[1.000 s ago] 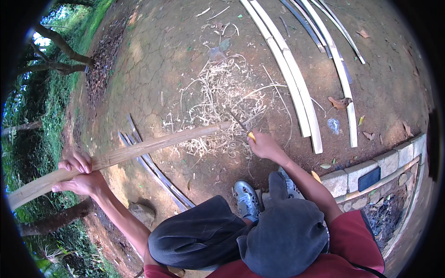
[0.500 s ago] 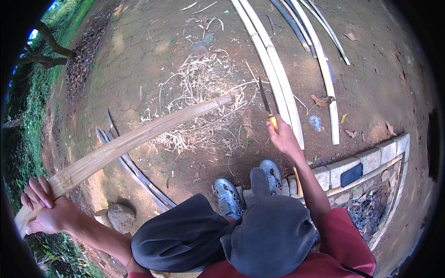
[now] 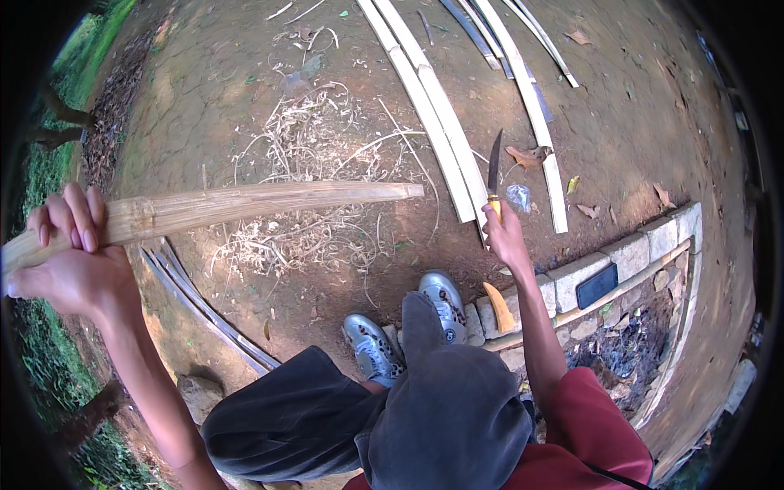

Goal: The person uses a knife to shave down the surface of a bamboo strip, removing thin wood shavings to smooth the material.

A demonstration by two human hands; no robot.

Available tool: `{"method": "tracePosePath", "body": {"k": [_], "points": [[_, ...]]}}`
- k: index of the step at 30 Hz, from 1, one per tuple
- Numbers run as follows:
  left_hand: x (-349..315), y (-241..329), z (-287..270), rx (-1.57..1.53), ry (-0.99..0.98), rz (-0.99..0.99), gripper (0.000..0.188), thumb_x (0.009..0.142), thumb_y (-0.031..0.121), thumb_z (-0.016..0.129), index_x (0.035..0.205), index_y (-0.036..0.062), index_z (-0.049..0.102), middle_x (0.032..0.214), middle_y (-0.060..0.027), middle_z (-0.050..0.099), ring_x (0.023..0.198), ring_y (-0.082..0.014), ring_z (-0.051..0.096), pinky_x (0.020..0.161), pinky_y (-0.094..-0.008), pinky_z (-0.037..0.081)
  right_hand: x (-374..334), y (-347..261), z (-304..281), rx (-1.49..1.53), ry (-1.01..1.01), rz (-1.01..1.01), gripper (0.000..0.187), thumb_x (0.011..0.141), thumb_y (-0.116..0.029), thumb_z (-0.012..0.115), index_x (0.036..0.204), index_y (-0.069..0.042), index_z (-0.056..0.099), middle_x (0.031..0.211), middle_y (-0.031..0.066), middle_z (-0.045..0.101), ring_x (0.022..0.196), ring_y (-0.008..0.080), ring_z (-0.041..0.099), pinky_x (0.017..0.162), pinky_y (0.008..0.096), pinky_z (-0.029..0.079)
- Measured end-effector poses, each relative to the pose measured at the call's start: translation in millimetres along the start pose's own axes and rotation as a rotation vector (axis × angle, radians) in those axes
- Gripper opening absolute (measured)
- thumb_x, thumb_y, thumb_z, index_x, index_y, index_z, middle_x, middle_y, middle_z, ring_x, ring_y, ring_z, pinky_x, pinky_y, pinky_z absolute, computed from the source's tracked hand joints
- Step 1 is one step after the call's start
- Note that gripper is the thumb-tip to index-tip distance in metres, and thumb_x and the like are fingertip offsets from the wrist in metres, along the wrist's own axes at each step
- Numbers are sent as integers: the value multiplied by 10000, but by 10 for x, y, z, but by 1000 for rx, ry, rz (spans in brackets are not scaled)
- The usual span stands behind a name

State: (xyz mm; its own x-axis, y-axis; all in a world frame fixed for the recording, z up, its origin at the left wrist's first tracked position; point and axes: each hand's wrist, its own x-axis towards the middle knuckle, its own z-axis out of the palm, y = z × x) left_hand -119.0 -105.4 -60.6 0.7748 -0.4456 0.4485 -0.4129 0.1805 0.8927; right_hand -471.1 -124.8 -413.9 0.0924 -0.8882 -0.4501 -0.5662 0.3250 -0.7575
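Observation:
My left hand is closed round one end of a long split bamboo strip. The strip is held nearly level across the view, its free end reaching toward the middle. In my right hand is a knife with a yellow handle and a dark narrow blade that points away from me. Blade and strip are apart. Beneath the strip, curly bamboo shavings lie heaped on the ground.
Long pale bamboo strips lie on the ground beyond my right hand; thinner dark strips lie at left. A stone border at right carries a dark phone and a curved orange-yellow piece. Shoes stand below.
My left hand has risen, bringing the bamboo strip from a slant to nearly level. The knife has moved right, away from the strip. The whole view has shifted somewhat.

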Motion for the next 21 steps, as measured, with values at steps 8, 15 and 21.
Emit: {"method": "tracePosePath", "body": {"k": [8, 15, 21], "points": [[-103, -101, -66, 143, 67, 51, 450, 992, 427, 163, 681, 113, 246, 604, -26, 234, 497, -128, 226, 507, -260, 322, -43, -216, 307, -174, -295, -143, 335, 1003, -244, 422, 1055, 79, 494, 714, 294, 623, 674, 444, 647, 632, 529, 492], [247, -324, -814, 203, -12, 134, 293, 901, 95, 264, 665, 10, 414, 617, -62, 324, 512, -157, 330, 625, -333, 487, -259, -536, 809, -170, -285, -289, 265, 975, -190, 455, 1012, 70, 483, 661, 300, 601, 659, 481, 616, 629, 553, 471], [208, -184, -798, 75, 549, 239, 305, 867, 112, 264, 714, -137, 350, 579, -188, 295, 419, -256, 352, 591, -564, 574, -246, -622, 957, -215, -276, -324, 249, 954, -170, 482, 1013, 72, 481, 632, 286, 597, 632, 467, 613, 603, 552, 463]]}}
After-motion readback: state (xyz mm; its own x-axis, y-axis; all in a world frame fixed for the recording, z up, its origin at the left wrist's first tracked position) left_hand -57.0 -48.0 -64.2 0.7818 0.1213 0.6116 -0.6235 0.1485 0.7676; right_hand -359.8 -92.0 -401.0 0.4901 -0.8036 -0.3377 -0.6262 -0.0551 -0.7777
